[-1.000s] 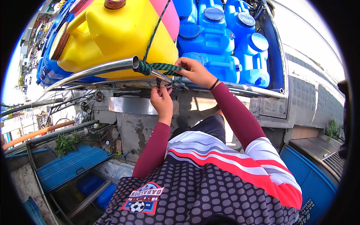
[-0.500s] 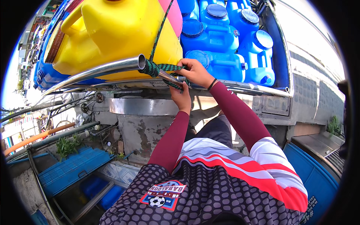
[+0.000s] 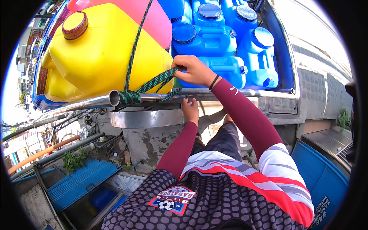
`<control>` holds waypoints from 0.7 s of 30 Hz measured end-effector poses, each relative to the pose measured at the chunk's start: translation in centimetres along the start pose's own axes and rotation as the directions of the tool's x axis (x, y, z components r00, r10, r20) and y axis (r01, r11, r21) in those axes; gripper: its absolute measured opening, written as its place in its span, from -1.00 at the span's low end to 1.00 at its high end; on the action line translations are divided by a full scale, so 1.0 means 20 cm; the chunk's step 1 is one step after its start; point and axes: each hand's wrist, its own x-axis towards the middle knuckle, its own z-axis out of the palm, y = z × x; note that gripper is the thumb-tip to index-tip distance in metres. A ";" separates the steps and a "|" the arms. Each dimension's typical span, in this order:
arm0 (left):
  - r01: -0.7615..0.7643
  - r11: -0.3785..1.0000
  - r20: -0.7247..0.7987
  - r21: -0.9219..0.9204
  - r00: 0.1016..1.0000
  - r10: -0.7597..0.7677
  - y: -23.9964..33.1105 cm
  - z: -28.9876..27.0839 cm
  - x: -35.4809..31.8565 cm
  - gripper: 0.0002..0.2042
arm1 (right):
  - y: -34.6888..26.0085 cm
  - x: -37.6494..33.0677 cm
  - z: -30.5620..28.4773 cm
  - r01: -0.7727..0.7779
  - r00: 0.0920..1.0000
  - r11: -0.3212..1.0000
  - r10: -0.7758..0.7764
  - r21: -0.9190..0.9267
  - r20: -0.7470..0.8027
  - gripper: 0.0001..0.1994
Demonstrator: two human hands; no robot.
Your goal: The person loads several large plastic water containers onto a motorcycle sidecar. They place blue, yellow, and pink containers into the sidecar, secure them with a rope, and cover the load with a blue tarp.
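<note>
A green-and-black braided rope [image 3: 153,82] is wound around the metal rail [image 3: 82,104] just behind its hollow end. From these turns one length runs up across a large yellow jug [image 3: 103,57]. My right hand [image 3: 193,72] pinches a doubled stretch of the rope and holds it up, off the rail. Under the rail my left hand [image 3: 190,110] points upward with its fingers apart. I see no rope in it, and its fingertips are close to the rail's lower edge.
Behind the yellow jug sits a pink container [image 3: 153,23]. Several blue water jugs [image 3: 211,42] fill the truck bed to the right, inside its blue side wall [image 3: 281,50]. Below the rail stands a curved metal band [image 3: 149,119]. A blue slatted panel [image 3: 80,180] lies lower left.
The right hand has drawn the rope farther from the wound turns and raised it. My left hand has come off the rope and dropped below the rail. The view has shifted, showing more yellow jug.
</note>
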 end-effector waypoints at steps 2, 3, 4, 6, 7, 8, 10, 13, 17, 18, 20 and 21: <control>-0.065 0.974 -0.039 0.217 0.996 0.075 -0.12 0.01 0.16 -0.72 | 0.00 -0.01 0.05 0.055 0.998 0.998 -0.055 0.000 0.040 -0.83; -0.044 0.945 -0.031 0.323 0.998 0.057 -0.10 0.01 0.17 -0.75 | 0.01 -0.05 0.06 0.041 0.999 0.999 -0.041 0.025 0.028 -0.83; -0.035 0.905 -0.019 0.424 0.999 0.047 -0.04 0.03 0.19 -0.77 | 0.02 -0.08 0.05 0.030 0.999 0.999 -0.030 0.044 0.010 -0.83; -0.079 0.842 0.012 0.534 0.996 0.086 0.00 0.05 0.20 -0.79 | 0.01 -0.13 0.07 -0.011 1.000 0.988 0.010 0.154 0.009 -0.82; -0.129 0.828 0.035 0.545 0.991 0.131 -0.02 0.04 0.20 -0.79 | 0.01 -0.13 0.08 0.006 1.000 0.983 -0.006 0.186 0.002 -0.82; -0.177 0.813 0.059 0.555 0.983 0.174 -0.03 0.05 0.20 -0.80 | 0.02 -0.12 0.07 0.023 1.000 0.976 -0.022 0.217 -0.005 -0.81; -0.265 0.789 0.092 0.554 0.962 0.258 -0.11 0.04 0.19 -0.78 | 0.00 -0.11 0.06 -0.048 0.997 0.976 0.035 0.214 0.064 -0.81; -0.190 0.710 0.107 0.678 0.981 0.161 -0.18 0.02 0.13 -0.76 | 0.03 -0.07 0.04 0.017 0.999 0.989 -0.022 0.145 0.034 -0.81; 0.171 0.866 0.140 0.471 0.954 -0.264 -0.02 -0.21 0.09 -0.74 | 0.09 -0.08 -0.02 0.208 0.977 0.973 -0.212 -0.100 -0.035 -0.82; 0.100 0.942 0.184 0.321 0.969 -0.166 0.01 -0.29 0.07 -0.76 | 0.09 -0.06 -0.05 0.279 0.956 0.945 -0.291 -0.170 -0.047 -0.79; -0.043 0.999 0.215 -0.012 0.976 0.045 0.02 -0.45 -0.01 -0.78 | 0.06 -0.04 -0.14 0.366 0.921 0.878 -0.390 -0.308 -0.017 -0.75; -0.033 0.998 0.236 -0.049 0.971 0.043 0.07 -0.52 -0.06 -0.77 | 0.05 -0.04 -0.23 0.349 0.922 0.838 -0.387 -0.420 -0.005 -0.74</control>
